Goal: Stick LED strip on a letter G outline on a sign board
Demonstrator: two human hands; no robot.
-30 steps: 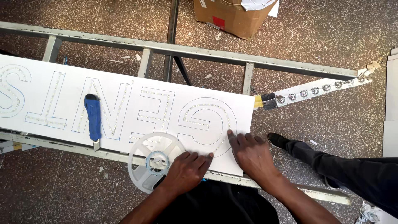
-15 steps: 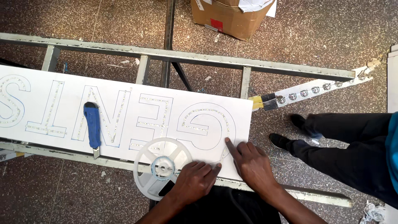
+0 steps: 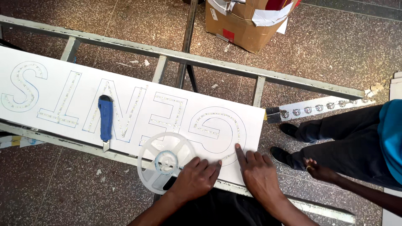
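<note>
A long white sign board (image 3: 54, 75) with outlined letter shapes lies across a grey metal frame (image 3: 217, 67). My left hand (image 3: 196, 178) rests palm down on the board's near edge, beside a translucent plastic reel (image 3: 166, 161) that overlaps the board. My right hand (image 3: 257, 173) presses on the board's near right corner, its forefinger pointing along the curved outline of the last letter (image 3: 217, 125), where a thin strip of small lights follows the line. Both hands hold nothing.
A blue utility knife (image 3: 105, 119) lies on the board left of the reel. A strip with round lights (image 3: 322, 106) sticks out past the board's right end. Another person (image 3: 360, 142) in dark trousers stands at the right. A cardboard box (image 3: 247, 21) sits on the speckled floor beyond the frame.
My view has shifted; the other person has stepped closer at the right. My right forefinger has slid along the letter's curve, and my left hand has moved from the reel onto the board.
</note>
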